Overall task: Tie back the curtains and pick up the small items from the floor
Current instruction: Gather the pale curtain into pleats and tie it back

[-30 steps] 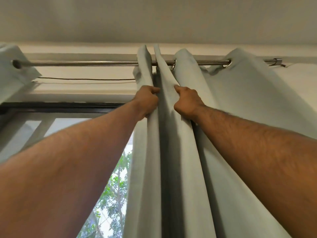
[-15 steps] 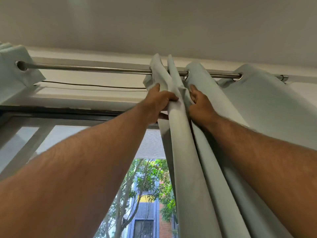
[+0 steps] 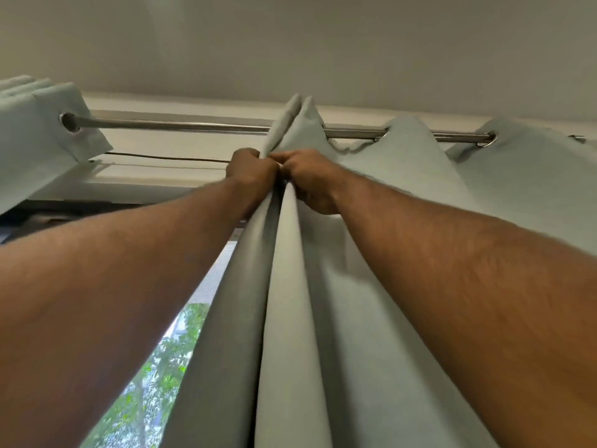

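Note:
A pale grey-green curtain (image 3: 403, 195) hangs by metal eyelets from a steel rod (image 3: 193, 127) just under the ceiling. I am looking up at it with both arms raised. My left hand (image 3: 250, 171) and my right hand (image 3: 311, 179) are side by side, nearly touching, each shut on a fold of the curtain close below the rod. The gathered folds fall straight down between my forearms. No floor or small items are in view.
A second curtain panel (image 3: 35, 137) is bunched at the rod's left end. A thin dark cord (image 3: 161, 157) runs below the rod. Behind the gap is a dark window frame (image 3: 64, 210) with green trees (image 3: 151, 376) outside.
My hands have come together and closed on the folds. The curtain's leading edge has shifted right along the rod, and more bare rod shows on the left.

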